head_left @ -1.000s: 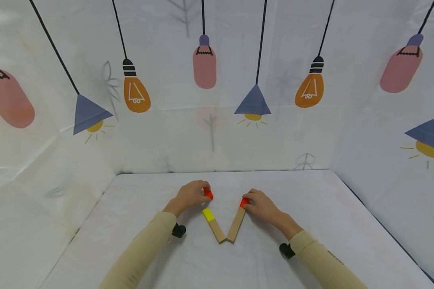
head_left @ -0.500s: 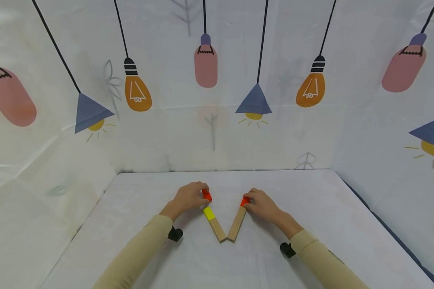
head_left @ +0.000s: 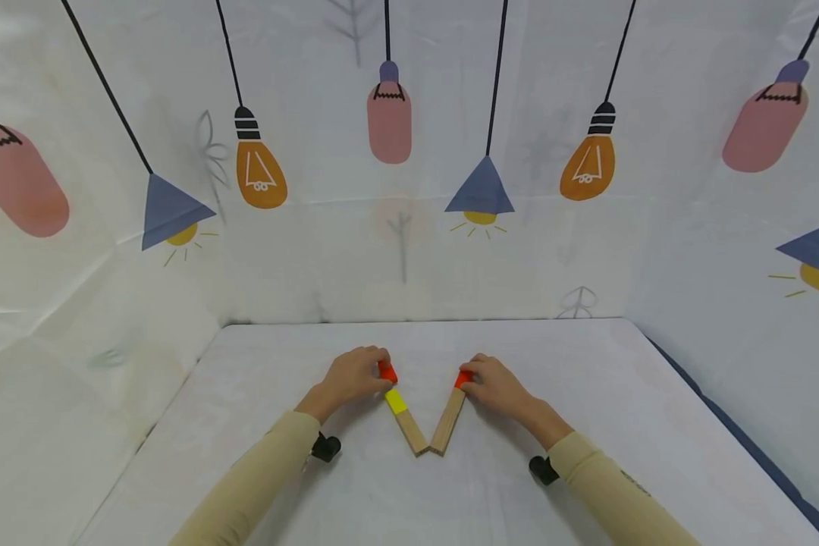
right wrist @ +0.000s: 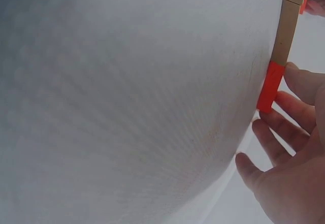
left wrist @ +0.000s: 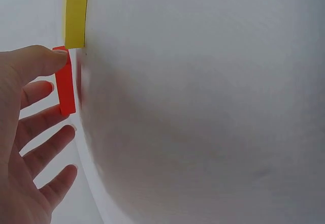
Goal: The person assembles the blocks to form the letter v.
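Wooden blocks form a V on the table. Its left arm has a plain wooden block (head_left: 412, 433) with a yellow block (head_left: 396, 400) at the far end. My left hand (head_left: 352, 374) pinches a red block (head_left: 387, 372) right by the yellow block's far end; in the left wrist view that red block (left wrist: 66, 89) sits close to the yellow block (left wrist: 76, 13), and whether they touch I cannot tell. At the far end of the right arm's wooden piece (head_left: 447, 425), my right hand (head_left: 500, 387) holds another red block (right wrist: 270, 87) between thumb and fingers, against the wood.
A white cloth covers the table (head_left: 409, 504), and white sheets (head_left: 300, 258) printed with hanging lamps rise behind it and at both sides. Each wrist wears a small black camera, one at the left (head_left: 327, 447) and one at the right (head_left: 543, 470).
My left hand has moved slightly left and nearer to me, bringing its red block down to the yellow block's far end. The right hand has stayed on its red block.
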Demonstrator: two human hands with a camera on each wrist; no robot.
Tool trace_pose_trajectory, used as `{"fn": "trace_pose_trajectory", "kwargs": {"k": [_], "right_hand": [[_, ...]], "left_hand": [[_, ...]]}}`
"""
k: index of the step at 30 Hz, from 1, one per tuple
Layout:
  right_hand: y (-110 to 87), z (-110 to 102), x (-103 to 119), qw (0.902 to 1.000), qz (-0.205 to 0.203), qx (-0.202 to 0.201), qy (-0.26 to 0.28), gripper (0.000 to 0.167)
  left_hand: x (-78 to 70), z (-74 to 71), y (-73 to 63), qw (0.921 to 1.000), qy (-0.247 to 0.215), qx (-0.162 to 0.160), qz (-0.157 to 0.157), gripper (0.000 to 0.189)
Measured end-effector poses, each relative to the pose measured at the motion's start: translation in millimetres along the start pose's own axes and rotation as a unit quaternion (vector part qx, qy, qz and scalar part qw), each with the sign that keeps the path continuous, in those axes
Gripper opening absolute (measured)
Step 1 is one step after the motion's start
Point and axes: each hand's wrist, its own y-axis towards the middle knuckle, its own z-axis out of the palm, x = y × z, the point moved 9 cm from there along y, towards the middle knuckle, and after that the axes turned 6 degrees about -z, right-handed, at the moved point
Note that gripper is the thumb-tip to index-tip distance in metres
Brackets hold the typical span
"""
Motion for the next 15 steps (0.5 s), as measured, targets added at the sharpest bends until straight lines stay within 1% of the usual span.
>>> {"fn": "trace_pose_trajectory", "kwargs": {"k": [5, 9, 15], "right_hand": [[-0.9, -1.5, 1.8, 0.9999, 0.003, 0.006, 0.008, 0.034], [-1.5, -2.4, 2.8, 0.9998, 0.005, 0.009, 0.018, 0.036], [-1.5, -1.2, 2.7, 0.9997, 0.005, 0.013, 0.019, 0.036]], "left_hand": [[1.9, -0.3, -2.2, 1.0, -0.001, -0.005, 0.003, 0.026], [3.3, -0.4, -4.2, 1.0, -0.001, -0.001, 0.004, 0.024], [4.0, 0.4, -7.7, 1.0, 0.003, 0.003, 0.008, 0.021]]}}
